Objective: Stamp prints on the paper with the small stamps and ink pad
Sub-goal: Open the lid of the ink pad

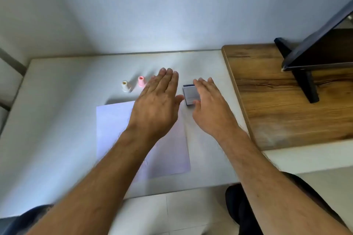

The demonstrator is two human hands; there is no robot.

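Observation:
A white sheet of paper (pixel 114 129) lies flat on the white table (pixel 57 120). Beyond its far edge stand two small stamps: a white one (pixel 126 86) and a pink one (pixel 141 81). A dark ink pad (pixel 189 94) with its lid shut lies to the right of the paper's far corner. My left hand (pixel 158 103) hovers flat over the paper's far right corner, fingers stretched out, holding nothing. My right hand (pixel 212 105) is spread beside the ink pad and covers its right side, fingers apart; whether it touches the pad is unclear.
A wooden board (pixel 286 110) covers the table's right part and carries a dark monitor (pixel 321 51) on a black stand. A white wall rises behind the table. My knees and the tiled floor show below the table's near edge.

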